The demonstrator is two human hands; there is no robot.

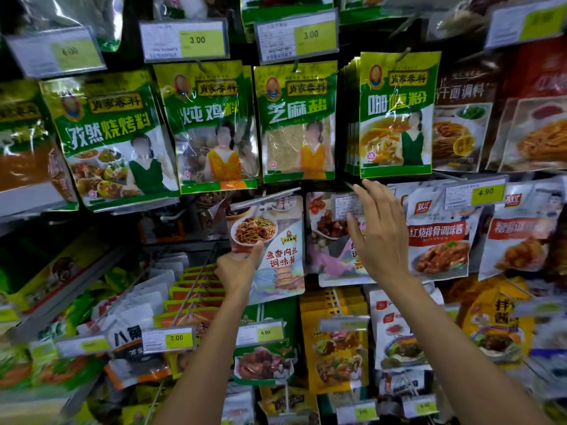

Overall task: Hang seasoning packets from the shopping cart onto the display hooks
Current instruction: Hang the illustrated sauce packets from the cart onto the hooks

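Observation:
A white seasoning packet (276, 243) with a noodle dish picture and red lettering hangs in the middle of the display. My left hand (237, 265) pinches its lower left side, thumb on the front. My right hand (376, 231) is raised with straight fingers, touching a clear price tag holder (345, 205) at the end of a hook, in front of a second white packet (331, 259). Just left of it, another hook's tag strip (264, 199) sits over the top of the held packet. The shopping cart is out of view.
Green packets hang in a row above: barbecue mix (107, 139), chicken stew mix (211, 127), sesame salt (296, 121), curry powder (397, 115). Red-and-white sauce packets (438, 234) hang at the right. Lower hooks carry orange packets (196, 292), yellow packets (336, 342) and price tags (168, 338).

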